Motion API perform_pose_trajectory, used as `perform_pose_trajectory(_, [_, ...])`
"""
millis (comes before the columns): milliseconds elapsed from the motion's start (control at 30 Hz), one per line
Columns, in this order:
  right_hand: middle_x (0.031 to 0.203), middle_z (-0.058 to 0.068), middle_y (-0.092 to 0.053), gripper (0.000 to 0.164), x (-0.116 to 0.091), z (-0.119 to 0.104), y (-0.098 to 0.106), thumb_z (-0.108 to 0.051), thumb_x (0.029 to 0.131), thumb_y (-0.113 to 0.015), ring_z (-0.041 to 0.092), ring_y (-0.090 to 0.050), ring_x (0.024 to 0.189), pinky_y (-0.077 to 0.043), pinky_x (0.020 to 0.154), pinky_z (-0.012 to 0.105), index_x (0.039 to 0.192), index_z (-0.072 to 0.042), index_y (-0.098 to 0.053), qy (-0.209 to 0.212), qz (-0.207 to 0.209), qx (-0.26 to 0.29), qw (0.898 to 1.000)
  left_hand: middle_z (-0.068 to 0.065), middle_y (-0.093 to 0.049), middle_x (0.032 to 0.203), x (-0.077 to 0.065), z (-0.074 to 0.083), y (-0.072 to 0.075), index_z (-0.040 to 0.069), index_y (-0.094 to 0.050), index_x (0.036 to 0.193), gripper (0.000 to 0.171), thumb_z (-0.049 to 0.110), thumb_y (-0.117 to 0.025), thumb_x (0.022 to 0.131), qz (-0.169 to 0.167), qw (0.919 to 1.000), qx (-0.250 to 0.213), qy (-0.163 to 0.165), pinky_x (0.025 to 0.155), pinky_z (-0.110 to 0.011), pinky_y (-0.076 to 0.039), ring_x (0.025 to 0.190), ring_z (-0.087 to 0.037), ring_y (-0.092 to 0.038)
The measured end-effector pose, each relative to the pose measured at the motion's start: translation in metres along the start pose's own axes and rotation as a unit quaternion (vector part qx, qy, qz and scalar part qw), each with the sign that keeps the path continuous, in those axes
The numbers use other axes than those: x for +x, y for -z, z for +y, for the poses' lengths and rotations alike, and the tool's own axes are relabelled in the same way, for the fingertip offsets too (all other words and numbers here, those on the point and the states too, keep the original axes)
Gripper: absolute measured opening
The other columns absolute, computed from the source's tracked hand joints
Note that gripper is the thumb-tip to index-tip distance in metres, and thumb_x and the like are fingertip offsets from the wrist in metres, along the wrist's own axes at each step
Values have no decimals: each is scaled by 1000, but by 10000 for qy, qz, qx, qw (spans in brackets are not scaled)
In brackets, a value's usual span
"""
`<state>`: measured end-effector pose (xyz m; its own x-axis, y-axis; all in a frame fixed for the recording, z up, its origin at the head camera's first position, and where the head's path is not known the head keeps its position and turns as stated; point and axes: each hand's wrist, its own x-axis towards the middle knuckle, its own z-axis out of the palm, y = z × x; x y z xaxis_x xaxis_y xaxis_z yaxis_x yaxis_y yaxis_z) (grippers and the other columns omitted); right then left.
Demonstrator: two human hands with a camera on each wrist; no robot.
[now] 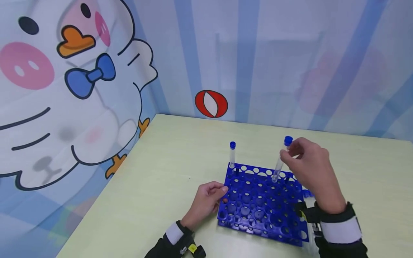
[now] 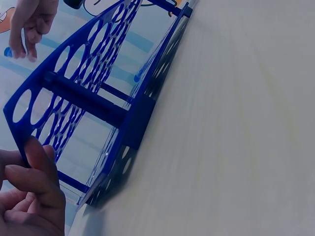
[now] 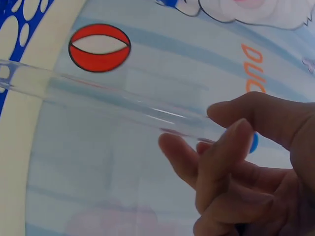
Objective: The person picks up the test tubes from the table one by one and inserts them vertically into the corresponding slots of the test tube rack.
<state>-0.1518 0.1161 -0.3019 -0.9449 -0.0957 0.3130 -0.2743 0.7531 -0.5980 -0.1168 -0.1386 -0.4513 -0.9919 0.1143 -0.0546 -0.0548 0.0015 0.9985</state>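
A blue test tube rack (image 1: 264, 229) with rows of round holes stands on the table. My left hand (image 1: 206, 200) grips its left edge, with fingers and thumb at the upper plate (image 2: 19, 132) in the left wrist view. Above the rack's back row, my right hand (image 1: 311, 163) pinches a clear test tube (image 1: 278, 166) near its blue cap. This tube leans, its lower end at the back holes; whether it has entered one I cannot tell. In the right wrist view the tube (image 3: 133, 103) looks empty. Another blue-capped tube (image 1: 232, 156) stands upright in the back left corner.
Blue caps (image 1: 307, 194) show beside the rack's right side, partly hidden by my right wrist. The pale table (image 1: 161, 172) stretches left of the rack. Behind it rises a printed backdrop (image 1: 274, 79) with a cartoon duck and a red ball.
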Motion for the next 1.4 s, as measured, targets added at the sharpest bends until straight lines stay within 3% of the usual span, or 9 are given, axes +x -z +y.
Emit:
perform_pose_trajectory(133, [87, 17, -66, 23, 8, -9, -15, -24, 88, -59, 28, -60, 74, -49, 56, 36, 94, -2, -59, 237, -3, 177, 9996, -22, -65, 78, 0, 0, 0, -6, -60, 103, 26, 16, -59, 91, -24, 9999, -106, 51, 37, -20, -33, 47, -11, -48])
perform_pose_trajectory(300, [87, 15, -66, 22, 17, -18, -29, -23, 88, -59, 27, -61, 75, -51, 61, 40, 94, -2, -60, 503, -51, 461, 9977, -25, -64, 79, -5, 13, -1, -10, -59, 104, 24, 11, -56, 92, -130, 9998, -117, 4, 38, -20, -34, 48, -11, -50])
perform_pose_trajectory(533, [86, 12, -65, 19, 24, -26, -49, -22, 88, -60, 25, -62, 75, -53, 63, 39, 94, -4, -60, 624, -108, 691, 9956, -36, -59, 84, -9, 22, -3, -12, -57, 104, 24, 9, -54, 93, -166, 9998, -66, -36, 38, -20, -34, 46, -11, -46])
perform_pose_trajectory(1000, [85, 11, -64, 18, 23, -28, -68, -19, 87, -61, 24, -63, 76, -54, 63, 36, 95, -4, -61, 644, -362, 808, 9940, -14, -65, 73, -8, 20, -2, -11, -58, 103, 25, 11, -55, 93, -202, 9997, -118, 9, 38, -20, -35, 46, -13, -46])
perform_pose_trajectory(1200, [88, 12, -65, 19, 24, -25, -74, -20, 87, -60, 25, -62, 77, -54, 63, 35, 96, -3, -61, 455, -649, 716, 9943, -13, -65, 73, -8, 20, -3, -11, -58, 103, 25, 11, -55, 92, -179, 9998, -116, 37, 38, -20, -35, 47, -12, -47])
perform_pose_trajectory(1400, [88, 12, -65, 18, 26, -20, -80, -20, 86, -60, 24, -62, 76, -53, 63, 35, 94, -4, -62, 322, -913, 694, 9929, -22, -64, 77, -8, 21, -3, -11, -58, 103, 25, 11, -55, 93, -174, 9998, -99, 38, 38, -20, -35, 48, -11, -49])
